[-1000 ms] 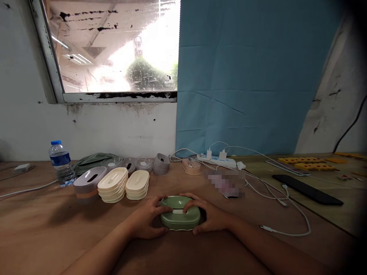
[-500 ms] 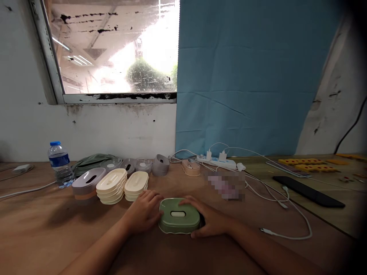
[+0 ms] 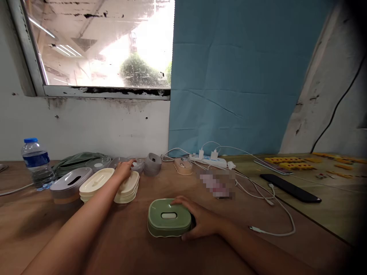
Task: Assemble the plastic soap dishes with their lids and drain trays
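A green oval plastic box lid (image 3: 169,208) with a cream slot insert on top and a wavy cream edge below sits on the brown table. My right hand (image 3: 197,215) grips its right side, fingers on top and thumb at the front corner. My left hand (image 3: 125,170) is stretched out over the right stack of cream lids (image 3: 127,194), near a clear plastic cover (image 3: 139,165). Its fingers point away and look apart, with nothing visible in them. Beside it stands the left stack of cream lids (image 3: 93,182), partly covered by my forearm.
A lilac container (image 3: 70,181) and a water bottle (image 3: 38,166) stand left. Grey ring-shaped parts (image 3: 152,165) and a beige part (image 3: 183,166) are at the back. A power strip (image 3: 212,160), white cables (image 3: 275,233) and a black bar (image 3: 289,188) lie right.
My left hand has left the green lid and reached forward and left over the cream stacks. My right hand stays on the green lid. The view has turned slightly right.
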`<act>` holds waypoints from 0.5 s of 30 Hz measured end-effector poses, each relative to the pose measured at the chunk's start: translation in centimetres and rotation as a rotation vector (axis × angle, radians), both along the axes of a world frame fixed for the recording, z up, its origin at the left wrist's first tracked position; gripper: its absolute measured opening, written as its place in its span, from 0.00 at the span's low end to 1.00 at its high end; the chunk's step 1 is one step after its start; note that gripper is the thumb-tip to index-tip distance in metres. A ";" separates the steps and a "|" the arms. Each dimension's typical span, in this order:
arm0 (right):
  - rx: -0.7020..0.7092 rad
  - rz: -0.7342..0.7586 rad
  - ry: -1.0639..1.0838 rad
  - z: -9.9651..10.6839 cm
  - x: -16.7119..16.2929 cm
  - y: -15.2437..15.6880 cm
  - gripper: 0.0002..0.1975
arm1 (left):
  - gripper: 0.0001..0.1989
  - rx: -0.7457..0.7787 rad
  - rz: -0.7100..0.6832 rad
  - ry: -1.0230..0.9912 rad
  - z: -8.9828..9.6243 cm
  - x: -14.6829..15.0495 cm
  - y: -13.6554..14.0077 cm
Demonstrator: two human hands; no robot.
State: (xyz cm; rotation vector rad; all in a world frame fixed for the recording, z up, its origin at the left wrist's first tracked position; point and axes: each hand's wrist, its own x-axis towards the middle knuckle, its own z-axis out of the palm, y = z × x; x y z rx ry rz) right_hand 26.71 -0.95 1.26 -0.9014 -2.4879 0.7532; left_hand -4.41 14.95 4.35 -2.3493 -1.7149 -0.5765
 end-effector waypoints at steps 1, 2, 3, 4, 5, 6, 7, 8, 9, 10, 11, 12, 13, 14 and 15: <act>-0.001 0.000 0.000 0.0 0.0 0.0 0.41 | 0.23 -0.012 -0.004 0.002 -0.1 0.0 0.2; -0.002 0.000 0.001 0.0 0.0 0.0 0.41 | 0.23 -0.017 -0.007 0.005 -0.1 -0.1 0.3; 0.000 0.000 0.003 0.0 0.0 0.1 0.41 | 0.22 -0.015 -0.010 0.008 -0.1 0.0 0.3; 0.002 0.001 0.007 0.0 0.0 0.1 0.40 | 0.21 -0.006 -0.013 0.011 -0.1 0.0 0.4; 0.005 0.003 0.011 0.0 0.0 0.1 0.40 | 0.20 0.006 -0.017 0.014 -0.1 0.1 0.4; 0.008 0.006 0.015 0.0 -0.1 0.1 0.40 | 0.19 0.021 -0.025 0.016 0.0 0.2 0.4; 0.010 0.008 0.018 0.0 -0.1 0.1 0.40 | 0.18 0.037 -0.035 0.015 0.0 0.2 0.3; 0.009 0.008 0.020 0.1 -0.1 0.0 0.40 | 0.18 0.055 -0.047 0.011 0.0 0.3 0.2; 0.006 0.008 0.021 0.1 -0.1 0.0 0.40 | 0.17 0.075 -0.059 0.002 0.0 0.4 0.1; 0.003 0.006 0.022 0.1 -0.2 0.0 0.40 | 0.16 0.096 -0.071 -0.013 0.0 0.5 0.0; 0.001 0.003 0.021 0.2 -0.2 -0.1 0.40 | 0.16 0.119 -0.082 -0.031 0.0 0.5 -0.1; -0.001 0.000 0.020 0.2 -0.2 -0.1 0.40 | 0.15 0.143 -0.094 -0.054 0.0 0.6 -0.2; 0.000 -0.002 0.019 0.2 -0.2 -0.1 0.40 | 0.14 0.168 -0.108 -0.081 0.0 0.6 -0.3; 0.003 -0.002 0.018 0.2 -0.2 -0.1 0.40 | 0.13 0.192 -0.124 -0.111 0.1 0.6 -0.4; 0.006 -0.003 0.019 0.1 -0.2 -0.1 0.40 | 0.12 0.218 -0.142 -0.144 0.2 0.6 -0.4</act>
